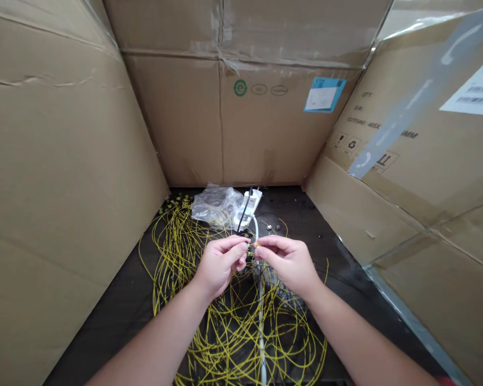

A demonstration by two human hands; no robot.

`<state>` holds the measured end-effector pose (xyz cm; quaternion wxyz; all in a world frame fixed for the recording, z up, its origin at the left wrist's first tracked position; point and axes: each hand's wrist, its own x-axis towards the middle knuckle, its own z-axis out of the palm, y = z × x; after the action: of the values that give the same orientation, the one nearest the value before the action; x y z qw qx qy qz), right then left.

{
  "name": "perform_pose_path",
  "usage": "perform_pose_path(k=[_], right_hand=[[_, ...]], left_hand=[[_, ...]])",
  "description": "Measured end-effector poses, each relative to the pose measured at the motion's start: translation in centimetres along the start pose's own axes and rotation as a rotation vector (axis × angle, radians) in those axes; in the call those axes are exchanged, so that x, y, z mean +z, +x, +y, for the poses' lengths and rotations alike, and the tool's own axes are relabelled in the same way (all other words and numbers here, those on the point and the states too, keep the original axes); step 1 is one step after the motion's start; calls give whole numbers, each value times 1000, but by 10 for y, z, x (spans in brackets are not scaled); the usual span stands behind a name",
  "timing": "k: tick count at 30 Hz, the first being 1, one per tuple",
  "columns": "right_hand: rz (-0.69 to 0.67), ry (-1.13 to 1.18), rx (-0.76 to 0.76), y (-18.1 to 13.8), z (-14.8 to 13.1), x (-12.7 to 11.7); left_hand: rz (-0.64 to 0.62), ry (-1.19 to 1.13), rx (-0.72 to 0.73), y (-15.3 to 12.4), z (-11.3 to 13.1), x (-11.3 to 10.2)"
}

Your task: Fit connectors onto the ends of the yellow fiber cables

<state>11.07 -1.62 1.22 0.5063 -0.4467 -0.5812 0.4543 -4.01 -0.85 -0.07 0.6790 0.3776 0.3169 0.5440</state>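
Hands (223,264) over tangled yellow wires (179,238), plastic bag (212,206) and power strip (255,200) beyond.

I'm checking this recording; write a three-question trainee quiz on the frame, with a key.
1. True or false: the left hand and right hand are close together, each with thumb and fingertips pinched.
2. Which color are the tangled thin wires? A) red B) yellow C) blue
3. Fill in: as pictured, the clear plastic bag lies to the ____ of the white block.

Key: 1. True; 2. B; 3. left
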Motion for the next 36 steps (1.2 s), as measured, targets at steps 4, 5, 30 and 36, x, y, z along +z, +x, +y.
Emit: perform_pose_path(k=[4, 5, 30, 36], right_hand=[[13, 30, -50, -2, 4, 3], [17, 27, -63, -3, 4, 3], [-19, 30, -258, -5, 9, 1], [-15, 41, -265, -7, 15, 3]], left_hand=[[-16, 70, 32, 0, -2, 2], [-17, 81, 34, 0, -2, 2], [-159, 355, 152, -4, -8, -4], [-157, 368, 173, -7, -11, -3]])
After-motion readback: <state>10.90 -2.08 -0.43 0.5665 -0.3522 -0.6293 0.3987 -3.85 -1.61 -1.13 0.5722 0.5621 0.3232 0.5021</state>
